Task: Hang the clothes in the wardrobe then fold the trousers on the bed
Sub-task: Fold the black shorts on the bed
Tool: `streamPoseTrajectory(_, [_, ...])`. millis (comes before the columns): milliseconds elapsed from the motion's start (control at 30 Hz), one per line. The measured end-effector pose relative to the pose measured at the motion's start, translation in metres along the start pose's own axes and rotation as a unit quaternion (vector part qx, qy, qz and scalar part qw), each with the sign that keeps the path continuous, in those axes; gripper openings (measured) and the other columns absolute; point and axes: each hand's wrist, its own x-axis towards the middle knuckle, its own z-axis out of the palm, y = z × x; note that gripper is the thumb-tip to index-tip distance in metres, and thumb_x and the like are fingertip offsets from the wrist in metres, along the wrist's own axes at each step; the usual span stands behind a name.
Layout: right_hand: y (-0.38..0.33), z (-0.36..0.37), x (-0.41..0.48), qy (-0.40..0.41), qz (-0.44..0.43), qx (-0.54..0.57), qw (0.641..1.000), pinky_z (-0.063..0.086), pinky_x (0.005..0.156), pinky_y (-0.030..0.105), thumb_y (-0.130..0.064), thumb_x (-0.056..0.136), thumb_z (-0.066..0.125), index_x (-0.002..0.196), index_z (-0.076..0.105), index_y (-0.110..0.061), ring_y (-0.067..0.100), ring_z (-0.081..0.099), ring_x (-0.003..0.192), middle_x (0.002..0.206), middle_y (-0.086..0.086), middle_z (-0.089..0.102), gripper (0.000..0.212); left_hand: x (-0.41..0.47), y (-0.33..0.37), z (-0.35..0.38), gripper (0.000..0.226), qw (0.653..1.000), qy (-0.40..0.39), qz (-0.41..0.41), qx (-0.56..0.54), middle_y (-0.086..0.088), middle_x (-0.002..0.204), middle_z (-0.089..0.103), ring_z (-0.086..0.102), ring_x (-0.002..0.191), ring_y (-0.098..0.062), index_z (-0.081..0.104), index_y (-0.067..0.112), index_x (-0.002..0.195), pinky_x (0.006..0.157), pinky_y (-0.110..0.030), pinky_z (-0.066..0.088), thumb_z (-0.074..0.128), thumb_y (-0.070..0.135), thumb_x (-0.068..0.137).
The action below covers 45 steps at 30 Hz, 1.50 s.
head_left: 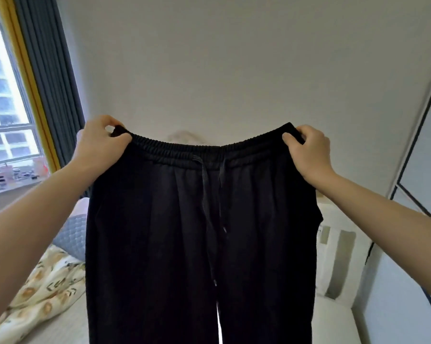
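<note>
Two hands, one waistband, trousers up mid-frame!
Left hand (99, 142) and right hand (308, 147) pinch the black trousers (199, 232) at the corners, stretched flat above the bed (58, 326), likely squaring for folding.

A grey curtain (53, 78) hangs beside the window (5, 115); a flowered quilt (48, 289) lies just beside a grey pillow (71, 234)

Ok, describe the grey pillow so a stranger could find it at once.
Start at the bright window on the left and drop to the bed. Just left of the black drawstring trousers lies the grey quilted pillow; unlike the cream floral duvet below it, it is plain grey and stitched, not printed.
</note>
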Motion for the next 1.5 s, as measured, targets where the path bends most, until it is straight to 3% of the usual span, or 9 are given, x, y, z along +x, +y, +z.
streamPoseTrajectory(167, [0.087,0.109,-0.031,-0.091,0.057,-0.02,0.994,0.033,0.054,0.023,-0.031,0.094,0.055,0.071,0.05,-0.019,0.008,0.045,0.06,0.066,-0.007,0.051,0.026,0.008,-0.126,0.091,0.023,0.976,-0.076,0.034,0.203,-0.019,0.098,0.063,0.054,0.08,-0.035,0.05,0.021,0.118,0.065,-0.043,0.047,0.049,0.026,0.096])
streamPoseTrajectory(267, [0.141,0.171,-0.043,-0.159,0.074,-0.052,0.983,0.034,0.057,0.022,-0.032,0.096,0.052,0.076,0.052,-0.022,0.007,0.05,0.065,0.07,-0.009,0.053,0.023,0.012,-0.193,0.143,0.022,0.964,-0.134,0.023,0.228,-0.02,0.095,0.061,0.052,0.079,-0.035,0.046,0.016,0.119,0.063,-0.045,0.045,0.047,0.023,0.099])
streamPoseTrajectory(400, [0.216,0.246,-0.057,-0.236,0.109,-0.104,0.96,0.049,0.072,0.033,-0.039,0.097,0.049,0.117,0.06,-0.012,0.015,0.061,0.085,0.093,-0.002,0.066,0.036,0.005,-0.28,0.207,0.02,0.949,-0.204,-0.025,0.239,-0.018,0.102,0.062,0.057,0.087,-0.038,0.042,0.022,0.115,0.07,-0.049,0.049,0.05,0.03,0.1])
streamPoseTrajectory(600, [0.287,0.325,-0.065,-0.279,0.107,-0.162,0.94,0.05,0.074,0.038,-0.037,0.099,0.047,0.125,0.056,-0.014,0.025,0.062,0.087,0.092,0.003,0.066,0.036,-0.025,-0.362,0.292,0.019,0.92,-0.279,-0.084,0.261,-0.016,0.104,0.062,0.055,0.085,-0.035,0.04,0.022,0.118,0.069,-0.046,0.046,0.049,0.028,0.102])
streamPoseTrajectory(733, [0.309,0.368,-0.035,-0.284,0.098,-0.171,0.939,0.047,0.087,0.042,-0.033,0.101,0.047,0.133,0.05,-0.01,0.033,0.059,0.105,0.111,0.015,0.065,0.04,-0.012,-0.392,0.337,0.021,0.929,-0.258,-0.093,0.25,-0.017,0.108,0.062,0.057,0.091,-0.039,0.04,0.022,0.121,0.069,-0.046,0.044,0.047,0.03,0.102])
streamPoseTrajectory(833, [0.331,0.404,-0.012,-0.288,0.099,-0.16,0.939,0.049,0.089,0.046,-0.033,0.1,0.048,0.128,0.052,-0.009,0.033,0.059,0.103,0.11,0.015,0.065,0.036,0.01,-0.41,0.367,0.023,0.935,-0.244,-0.104,0.238,-0.017,0.109,0.062,0.056,0.09,-0.039,0.04,0.023,0.122,0.069,-0.047,0.045,0.047,0.03,0.102])
streamPoseTrajectory(1133, [0.422,0.51,0.067,-0.266,0.103,-0.176,0.942,0.04,0.077,0.034,-0.033,0.101,0.047,0.125,0.052,-0.007,0.026,0.056,0.096,0.108,0.009,0.062,0.036,0.091,-0.447,0.484,0.027,0.936,-0.239,-0.102,0.236,-0.021,0.112,0.062,0.057,0.092,-0.04,0.043,0.015,0.127,0.07,-0.043,0.043,0.049,0.025,0.102])
streamPoseTrajectory(1333, [0.537,0.593,0.076,-0.306,0.126,-0.176,0.927,0.039,0.077,0.032,-0.036,0.099,0.05,0.129,0.052,-0.012,0.028,0.057,0.101,0.112,0.005,0.061,0.038,0.093,-0.512,0.601,0.024,0.936,-0.224,-0.136,0.237,-0.019,0.107,0.063,0.051,0.084,-0.032,0.044,0.016,0.124,0.07,-0.043,0.043,0.049,0.022,0.102])
streamPoseTrajectory(1500, [0.642,0.662,0.031,-0.366,0.154,-0.172,0.901,0.037,0.077,0.031,-0.027,0.1,0.051,0.124,0.051,-0.009,0.024,0.053,0.095,0.104,0.001,0.054,0.03,0.06,-0.584,0.677,0.027,0.928,-0.225,-0.164,0.248,-0.018,0.126,0.058,0.054,0.108,-0.041,0.044,0.016,0.128,0.082,-0.045,0.041,0.048,0.017,0.102])
